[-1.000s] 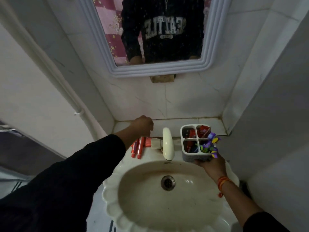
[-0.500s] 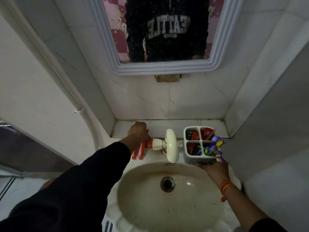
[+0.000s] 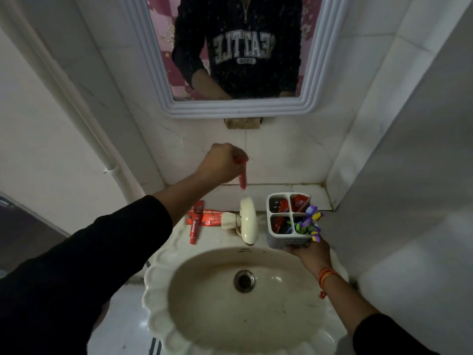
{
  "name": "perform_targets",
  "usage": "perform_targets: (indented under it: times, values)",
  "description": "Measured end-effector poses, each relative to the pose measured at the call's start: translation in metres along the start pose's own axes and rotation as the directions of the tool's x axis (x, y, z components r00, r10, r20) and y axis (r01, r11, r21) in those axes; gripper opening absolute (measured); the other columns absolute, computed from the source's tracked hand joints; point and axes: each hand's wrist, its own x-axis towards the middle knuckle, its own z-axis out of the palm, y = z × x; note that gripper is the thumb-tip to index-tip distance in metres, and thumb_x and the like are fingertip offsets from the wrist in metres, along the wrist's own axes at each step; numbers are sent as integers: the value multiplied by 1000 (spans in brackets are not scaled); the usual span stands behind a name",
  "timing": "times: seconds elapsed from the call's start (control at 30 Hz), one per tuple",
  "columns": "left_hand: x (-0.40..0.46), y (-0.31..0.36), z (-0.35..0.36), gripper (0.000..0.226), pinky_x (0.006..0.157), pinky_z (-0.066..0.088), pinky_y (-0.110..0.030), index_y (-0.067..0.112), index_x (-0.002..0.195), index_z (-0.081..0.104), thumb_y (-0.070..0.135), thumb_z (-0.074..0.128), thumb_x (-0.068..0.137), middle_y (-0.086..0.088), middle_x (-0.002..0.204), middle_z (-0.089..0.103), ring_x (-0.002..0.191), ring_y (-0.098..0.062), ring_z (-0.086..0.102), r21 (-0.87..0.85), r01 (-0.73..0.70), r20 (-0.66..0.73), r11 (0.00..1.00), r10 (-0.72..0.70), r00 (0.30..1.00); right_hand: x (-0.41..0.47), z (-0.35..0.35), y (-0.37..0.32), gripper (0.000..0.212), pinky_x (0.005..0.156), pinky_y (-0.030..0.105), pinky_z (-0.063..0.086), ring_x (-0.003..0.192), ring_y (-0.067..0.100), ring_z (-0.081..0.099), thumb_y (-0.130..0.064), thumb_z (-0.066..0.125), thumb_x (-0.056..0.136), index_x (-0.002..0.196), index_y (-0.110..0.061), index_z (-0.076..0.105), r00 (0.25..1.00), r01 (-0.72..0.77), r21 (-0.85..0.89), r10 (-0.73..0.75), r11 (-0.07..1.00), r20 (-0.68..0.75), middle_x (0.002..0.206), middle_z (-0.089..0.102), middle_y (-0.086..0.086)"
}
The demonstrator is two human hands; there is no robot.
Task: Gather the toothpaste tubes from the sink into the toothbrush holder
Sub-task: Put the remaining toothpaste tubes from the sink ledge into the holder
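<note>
While the sink (image 3: 158, 298) lies nearest with its drain (image 3: 244, 281) bare, the right hand (image 3: 308, 252) grips the white toothbrush holder (image 3: 284, 240) from below at the rim's right side. Farther back, two red toothpaste tubes (image 3: 195, 221) lie on the rim left of the tap (image 3: 248, 220). Beyond, the left hand (image 3: 222, 161) is raised before the wall, closed on a red tube (image 3: 63, 175) that hangs downward.

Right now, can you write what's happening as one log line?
left hand: lifting red tube | right hand: holding holder | tubes on sink rim: two
</note>
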Motion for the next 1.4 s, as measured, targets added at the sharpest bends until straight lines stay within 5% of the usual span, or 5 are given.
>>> perform_targets:
  times: [0.2, 0.5, 0.9, 1.13, 1.4]
  values:
    - [-4, 63, -15, 25, 75, 59, -14, 10, 115, 77, 19, 71, 92, -1, 98, 80, 71, 0, 71, -46, -186, 17, 981, 187, 982, -2, 0, -2, 69, 86, 22, 41, 99, 11, 60, -13, 93, 54, 116, -13, 65, 1000, 4, -33, -5, 999, -26, 105, 70, -1]
    - [-5, 70, 47, 17, 84, 62, -34, 16, 94, 84, 20, 82, 77, 1, 90, 81, 83, -12, 75, 136, -183, 288, 974, 138, 948, 0, 1, 3, 71, 90, 26, 43, 105, 16, 61, -17, 93, 53, 117, -16, 64, 1000, -3, -44, 2, 999, -25, 112, 71, 4]
    - [3, -3, 48, 37, 78, 60, -33, 13, 86, 79, 49, 74, 81, -6, 87, 77, 82, -23, 73, 156, 179, 207, 971, -209, 956, -3, 1, -1, 66, 85, 23, 39, 101, 16, 61, -14, 92, 56, 116, -14, 63, 1000, 18, -52, -19, 998, -22, 111, 71, 6]
    - [-30, -81, 53, 32, 82, 56, -34, 2, 109, 69, 22, 65, 84, -17, 115, 71, 108, -34, 69, 412, 359, 239, 837, -480, 844, 3, 2, 9, 67, 89, 31, 45, 106, 26, 65, -15, 93, 55, 115, -14, 64, 1000, 5, -44, -5, 999, -14, 110, 72, 9]
    - [-50, -115, 82, 35, 90, 52, -39, 0, 127, 53, 21, 49, 99, -22, 128, 60, 116, -38, 63, 298, 517, 182, 803, -579, 794, 1, 1, 5, 65, 89, 29, 43, 103, 21, 64, -13, 93, 56, 115, -13, 65, 1000, 17, -20, -17, 1000, -4, 106, 72, 7]
